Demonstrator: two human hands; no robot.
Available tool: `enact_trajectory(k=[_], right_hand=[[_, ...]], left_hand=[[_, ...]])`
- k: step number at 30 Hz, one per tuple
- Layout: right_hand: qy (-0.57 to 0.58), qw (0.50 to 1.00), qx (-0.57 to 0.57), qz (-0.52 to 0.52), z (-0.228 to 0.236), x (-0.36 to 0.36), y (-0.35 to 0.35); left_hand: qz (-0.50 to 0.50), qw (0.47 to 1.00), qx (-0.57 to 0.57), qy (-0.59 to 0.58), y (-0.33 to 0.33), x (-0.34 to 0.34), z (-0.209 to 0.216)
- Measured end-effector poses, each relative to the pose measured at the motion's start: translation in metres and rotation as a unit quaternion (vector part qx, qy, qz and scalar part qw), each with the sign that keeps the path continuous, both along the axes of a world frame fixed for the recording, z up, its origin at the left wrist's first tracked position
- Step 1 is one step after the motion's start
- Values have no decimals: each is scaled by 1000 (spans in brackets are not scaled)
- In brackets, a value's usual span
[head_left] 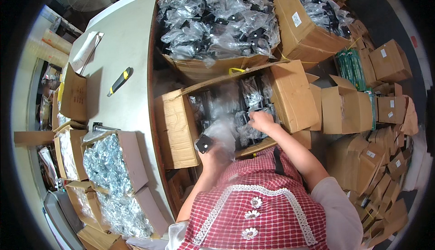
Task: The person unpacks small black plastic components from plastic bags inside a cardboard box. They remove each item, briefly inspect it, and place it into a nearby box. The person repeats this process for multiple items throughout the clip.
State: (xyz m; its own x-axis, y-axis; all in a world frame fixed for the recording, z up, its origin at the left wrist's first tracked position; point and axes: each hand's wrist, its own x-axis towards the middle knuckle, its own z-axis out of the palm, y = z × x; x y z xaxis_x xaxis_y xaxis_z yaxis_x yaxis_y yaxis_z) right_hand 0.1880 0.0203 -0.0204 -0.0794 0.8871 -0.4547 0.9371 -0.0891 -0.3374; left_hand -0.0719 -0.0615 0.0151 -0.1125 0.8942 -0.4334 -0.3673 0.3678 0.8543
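Observation:
My left hand [214, 160] is closed around a clear plastic bag, from which a black flat-ended part [204, 144] with small holes sticks out. Cloudy plastic from that bag covers some of the fingers. In front of me stands an open cardboard box [297, 97], its side flaps folded outward. Bagged black parts [252, 91] lie in rows inside it. My right hand [262, 121] reaches into the box's right half, fingers bent together at a bagged black part [247, 117]. Whether it grips the part or only its plastic is hard to make out.
Beyond the box, a large carton [217, 66] is heaped with bagged black parts; another carton [308, 28] stands right of it. A yellow-black utility knife [120, 82] lies on the table [129, 50] at left. Boxes of bagged hardware [107, 164] sit nearer, and cartons [349, 159] crowd the right.

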Motion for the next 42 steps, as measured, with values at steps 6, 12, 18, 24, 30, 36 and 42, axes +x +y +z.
enact_trajectory(k=[6,12,18,24,30,36,42], right_hand=[[-43,959,-272,71,15,-10,-14],[-82,975,-204,-17,27,27,-14],[-122,975,-113,-145,44,78,1],[-147,964,-203,-91,26,65,8],[-188,962,-195,-31,-1,46,-24],[-227,942,-205,137,-4,54,-29],[-221,929,-126,269,-5,52,-32]], left_hand=[[40,990,-75,-116,1,-5,8],[29,988,-122,-86,1,-14,15],[58,986,-116,-107,-2,-9,14],[41,990,-109,-77,6,3,17],[20,993,-61,-102,7,8,21],[7,992,-94,-86,5,10,17],[-10,995,-88,-51,5,16,23]])
